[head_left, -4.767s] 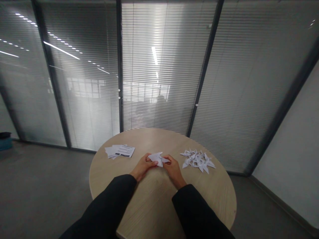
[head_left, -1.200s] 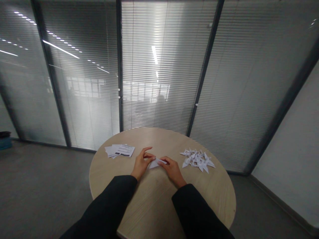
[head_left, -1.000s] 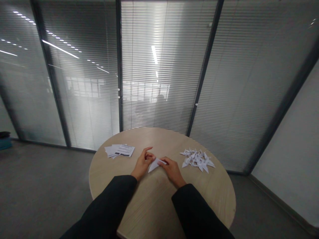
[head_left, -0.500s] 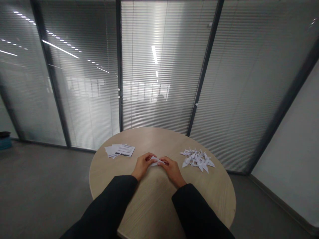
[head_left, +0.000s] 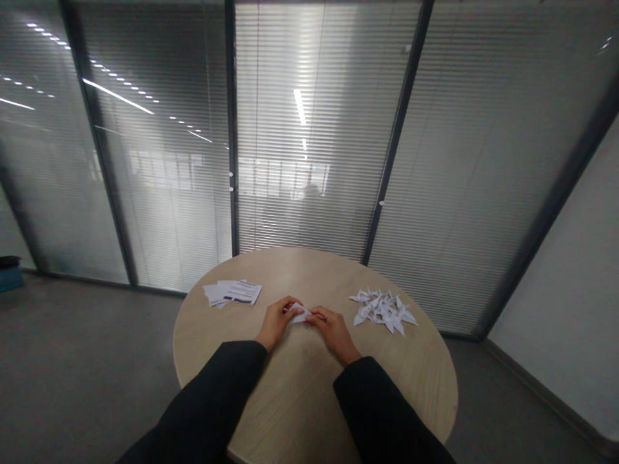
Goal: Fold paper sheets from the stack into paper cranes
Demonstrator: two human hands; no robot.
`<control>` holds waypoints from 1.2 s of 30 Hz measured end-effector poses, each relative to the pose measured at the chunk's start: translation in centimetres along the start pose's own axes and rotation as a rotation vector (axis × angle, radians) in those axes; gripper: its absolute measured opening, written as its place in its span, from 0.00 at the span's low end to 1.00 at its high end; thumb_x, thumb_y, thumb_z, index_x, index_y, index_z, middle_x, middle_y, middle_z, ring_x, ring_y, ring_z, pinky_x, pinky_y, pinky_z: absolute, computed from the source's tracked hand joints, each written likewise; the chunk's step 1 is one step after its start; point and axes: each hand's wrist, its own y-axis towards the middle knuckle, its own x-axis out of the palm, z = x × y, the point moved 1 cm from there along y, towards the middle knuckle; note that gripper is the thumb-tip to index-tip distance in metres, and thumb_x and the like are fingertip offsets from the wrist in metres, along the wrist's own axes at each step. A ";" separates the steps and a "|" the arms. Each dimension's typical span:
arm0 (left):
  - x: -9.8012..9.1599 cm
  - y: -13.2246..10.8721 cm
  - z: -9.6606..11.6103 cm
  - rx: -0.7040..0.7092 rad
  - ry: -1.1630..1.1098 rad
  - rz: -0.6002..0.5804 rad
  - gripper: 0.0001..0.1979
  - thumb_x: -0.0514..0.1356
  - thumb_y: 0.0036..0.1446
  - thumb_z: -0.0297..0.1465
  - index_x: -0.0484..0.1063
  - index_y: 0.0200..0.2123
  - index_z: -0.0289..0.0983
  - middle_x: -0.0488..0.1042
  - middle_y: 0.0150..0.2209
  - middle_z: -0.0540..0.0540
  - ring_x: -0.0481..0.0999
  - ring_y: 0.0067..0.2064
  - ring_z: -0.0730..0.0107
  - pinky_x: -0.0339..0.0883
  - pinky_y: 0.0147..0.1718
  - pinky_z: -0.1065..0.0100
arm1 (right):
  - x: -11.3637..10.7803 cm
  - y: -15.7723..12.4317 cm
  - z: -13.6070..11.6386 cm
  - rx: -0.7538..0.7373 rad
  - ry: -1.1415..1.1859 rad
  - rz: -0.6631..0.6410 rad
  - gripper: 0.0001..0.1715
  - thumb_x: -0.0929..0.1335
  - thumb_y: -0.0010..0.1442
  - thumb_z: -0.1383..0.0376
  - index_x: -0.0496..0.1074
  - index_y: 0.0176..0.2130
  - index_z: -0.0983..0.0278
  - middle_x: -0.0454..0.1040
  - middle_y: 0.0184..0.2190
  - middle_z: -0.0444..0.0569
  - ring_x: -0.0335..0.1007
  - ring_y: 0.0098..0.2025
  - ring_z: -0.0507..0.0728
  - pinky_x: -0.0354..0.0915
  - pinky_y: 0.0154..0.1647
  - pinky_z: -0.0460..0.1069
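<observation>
While both hands met near the middle of the round worktop (head_left: 300, 393), the left hand (head_left: 277, 321) gripped the left end of a small white folded paper (head_left: 300, 314) with curled fingers, and the right hand (head_left: 333, 327) pinched its right end. The paper sat low over the wood; I couldn't tell whether it touched. A pile of paper cranes (head_left: 382, 310) lay right of the right hand, apart from it. A stack of printed sheets (head_left: 232, 293) lay further left, beyond the left hand.

A round wooden table (head_left: 309, 399) stands on grey floor (head_left: 72, 361) before glass partitions with closed blinds (head_left: 314, 129).
</observation>
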 end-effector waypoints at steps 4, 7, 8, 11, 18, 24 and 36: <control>0.1 0.2 -0.2 -0.023 -0.058 0.031 0.16 0.62 0.46 0.40 0.76 0.35 0.35 0.76 0.30 0.46 0.71 0.31 0.68 0.61 0.31 0.70 | 0.1 0.1 0.0 0.029 0.054 0.012 0.15 0.67 0.52 0.55 0.74 0.33 0.63 0.79 0.30 0.48 0.75 0.33 0.58 0.68 0.37 0.51; 0.2 0.3 -0.6 -0.055 -0.122 0.039 0.17 0.62 0.45 0.41 0.76 0.34 0.34 0.76 0.29 0.46 0.71 0.30 0.68 0.62 0.31 0.70 | 0.2 0.2 0.1 0.064 0.121 0.020 0.18 0.69 0.49 0.52 0.74 0.31 0.64 0.78 0.29 0.49 0.76 0.33 0.59 0.69 0.36 0.52; 0.2 0.3 -0.7 -0.063 -0.134 0.036 0.17 0.63 0.45 0.41 0.77 0.33 0.34 0.76 0.29 0.46 0.71 0.30 0.68 0.62 0.31 0.70 | 0.2 0.2 0.2 0.077 0.140 0.020 0.19 0.70 0.48 0.51 0.74 0.30 0.64 0.78 0.29 0.49 0.76 0.33 0.60 0.69 0.36 0.52; 0.3 0.4 -0.9 -0.075 -0.151 0.025 0.16 0.63 0.44 0.41 0.76 0.31 0.33 0.75 0.26 0.46 0.70 0.28 0.69 0.61 0.29 0.70 | 0.2 0.2 0.4 0.110 0.165 0.017 0.21 0.71 0.45 0.49 0.73 0.29 0.64 0.78 0.27 0.50 0.76 0.32 0.61 0.69 0.35 0.53; 0.3 0.3 -0.6 -0.061 -0.150 0.042 0.16 0.62 0.46 0.42 0.76 0.29 0.32 0.74 0.26 0.45 0.70 0.29 0.69 0.60 0.29 0.70 | 0.2 0.3 0.7 0.142 0.197 -0.014 0.21 0.71 0.45 0.49 0.73 0.29 0.65 0.78 0.27 0.50 0.76 0.32 0.61 0.69 0.36 0.53; 0.1 0.2 -0.1 -0.049 -0.172 0.013 0.18 0.61 0.47 0.43 0.75 0.29 0.32 0.75 0.27 0.45 0.70 0.29 0.68 0.61 0.29 0.70 | 0.2 0.3 0.8 0.156 0.200 -0.030 0.23 0.71 0.44 0.48 0.73 0.29 0.65 0.78 0.26 0.51 0.76 0.31 0.60 0.69 0.35 0.53; 0.0 0.0 -0.2 -0.080 -0.203 0.003 0.25 0.52 0.53 0.49 0.74 0.28 0.32 0.73 0.25 0.46 0.70 0.28 0.69 0.61 0.28 0.69 | 0.2 0.1 0.5 0.160 0.185 -0.047 0.24 0.72 0.43 0.47 0.72 0.27 0.65 0.78 0.25 0.51 0.76 0.31 0.60 0.69 0.36 0.53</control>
